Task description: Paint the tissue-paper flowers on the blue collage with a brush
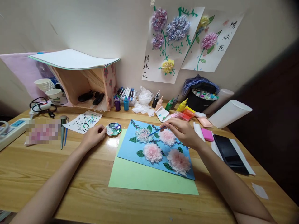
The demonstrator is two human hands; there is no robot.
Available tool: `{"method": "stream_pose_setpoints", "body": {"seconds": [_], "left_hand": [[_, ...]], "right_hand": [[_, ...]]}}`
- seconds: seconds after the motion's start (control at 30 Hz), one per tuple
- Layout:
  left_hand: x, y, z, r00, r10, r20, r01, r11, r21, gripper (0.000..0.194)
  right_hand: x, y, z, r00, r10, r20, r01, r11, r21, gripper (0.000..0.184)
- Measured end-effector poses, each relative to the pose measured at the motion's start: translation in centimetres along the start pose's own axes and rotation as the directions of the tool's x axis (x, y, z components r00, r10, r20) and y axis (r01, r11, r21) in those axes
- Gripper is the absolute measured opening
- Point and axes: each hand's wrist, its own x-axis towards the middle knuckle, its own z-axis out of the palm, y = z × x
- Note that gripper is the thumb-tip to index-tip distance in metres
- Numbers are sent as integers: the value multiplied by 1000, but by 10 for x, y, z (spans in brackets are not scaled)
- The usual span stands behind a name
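A thin blue paintbrush (154, 132) is pinched in my right hand (181, 130). Its tip meets the upper-left paper flower (144, 135), which has white-pink ruffles tinted blue-green. That flower is on a blue board (130, 152) with more pink ruffled flowers (152, 152) and painted green leaves. A light green sheet (149, 180) lies beneath the board. My left hand (94, 136) rests on the table, fingers curled together at the left rim of a small flower-shaped paint palette (113, 129). Whether those fingers grip the rim, I cannot tell.
Behind are paint bottles (169, 104), a marker box (126, 95) and a pink-sided open box (109, 84). Paint-marked paper (84, 121) and a makeup brush (62, 132) lie left, near a power strip (14, 130). To the right are a black phone (230, 154) and a white cylinder (230, 114).
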Motion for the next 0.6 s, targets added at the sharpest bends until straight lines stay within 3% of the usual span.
{"method": "stream_pose_setpoints", "body": {"seconds": [0.37, 0.6], "left_hand": [[0, 7, 4, 998, -55, -1, 55, 996, 72, 31], [2, 3, 6, 1000, -27, -1, 27, 994, 104, 33]], "right_hand": [[-4, -11, -1, 971, -237, -22, 234, 967, -101, 17], [-4, -20, 5, 946, -322, 40, 325, 933, -156, 15]]}}
